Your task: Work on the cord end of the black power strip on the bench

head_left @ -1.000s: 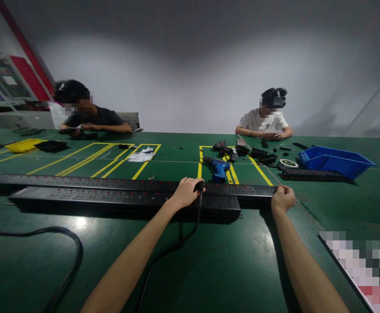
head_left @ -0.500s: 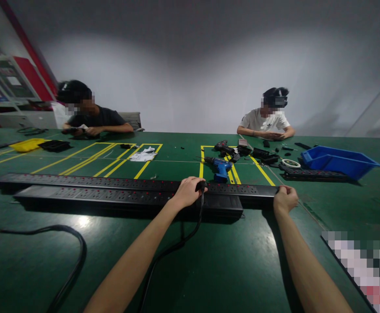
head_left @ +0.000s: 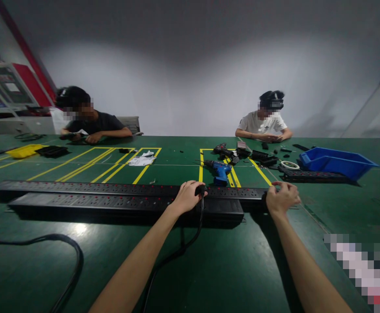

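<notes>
The right hand point(head_left: 283, 199) is holding a more unfolded shape than a half second ago, when it was bunching tightly at the right end of the long black slotted power strip with red markings point(head_left: 127, 188); now its fingers are spreading around that end, and whether they are gripping or only touching I cannot tell. The left hand point(head_left: 187, 196) is staying put, grasping a black moulded plug point(head_left: 201, 190) over the sockets of that same farther strip, while the black flexible cable point(head_left: 196, 234) is trailing down across the green tabletop point(head_left: 229, 269). The shorter black power strip point(head_left: 127, 207) is lying just in front, alongside. This is probably meaning a readjusted hold at the end, with the plug work itself not visibly advancing; how far the plug is sitting in a socket is remaining hidden behind the fingers
</notes>
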Motion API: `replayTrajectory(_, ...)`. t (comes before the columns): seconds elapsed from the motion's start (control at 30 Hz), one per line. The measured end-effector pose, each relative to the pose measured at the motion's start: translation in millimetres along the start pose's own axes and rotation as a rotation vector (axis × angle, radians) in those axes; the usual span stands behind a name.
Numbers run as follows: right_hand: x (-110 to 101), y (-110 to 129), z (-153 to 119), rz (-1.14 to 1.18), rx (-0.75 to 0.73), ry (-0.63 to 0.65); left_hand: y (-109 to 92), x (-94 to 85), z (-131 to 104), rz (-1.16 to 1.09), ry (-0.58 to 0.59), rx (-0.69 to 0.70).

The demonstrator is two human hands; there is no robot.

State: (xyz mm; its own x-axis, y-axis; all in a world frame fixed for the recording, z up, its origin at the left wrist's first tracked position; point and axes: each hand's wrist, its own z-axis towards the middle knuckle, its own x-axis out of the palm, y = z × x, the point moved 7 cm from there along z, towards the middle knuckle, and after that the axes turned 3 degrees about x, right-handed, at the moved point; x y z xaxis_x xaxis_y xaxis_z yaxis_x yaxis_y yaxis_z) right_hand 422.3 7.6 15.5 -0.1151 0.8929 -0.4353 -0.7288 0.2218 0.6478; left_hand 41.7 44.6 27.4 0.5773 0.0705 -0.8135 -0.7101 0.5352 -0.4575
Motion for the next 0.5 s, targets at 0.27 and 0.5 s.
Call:
replayTrajectory(0.27,14.8,136.7,-67.6,0.281,-0.385,0.545,1.6,1.2,0.4,-0.037,0.01,0.014)
replayTrajectory(0.5,49.9,215.8,-124.2,0.154,-0.371,0.877,4.4,4.4,0.1,0.015,0.039,0.03)
